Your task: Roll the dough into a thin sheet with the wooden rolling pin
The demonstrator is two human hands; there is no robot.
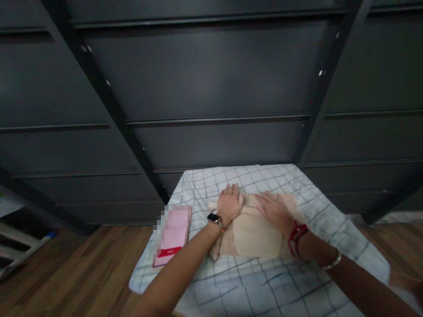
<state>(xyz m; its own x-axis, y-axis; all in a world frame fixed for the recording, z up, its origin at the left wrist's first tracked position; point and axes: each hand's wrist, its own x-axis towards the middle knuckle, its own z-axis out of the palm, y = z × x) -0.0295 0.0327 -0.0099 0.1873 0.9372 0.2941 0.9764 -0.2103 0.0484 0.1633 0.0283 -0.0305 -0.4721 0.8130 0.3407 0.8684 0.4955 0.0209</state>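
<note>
A beige, flat piece that looks like cloth lies in front of me, with a paler cream panel on its near part. Its exact kind I cannot make out. On the far left part of it rests my left hand, fingers stretched out and palm down; a dark watch is on that wrist. My right hand lies flat on the far right part, fingers spread, with a red bracelet at the wrist. Both hands are open and cover some of the far edge.
A white cloth with dark grid lines covers the surface below. To the left lies a pink packet or box with a red strip, partly blurred out. Dark grey panels rise behind. Wooden floor shows at the sides.
</note>
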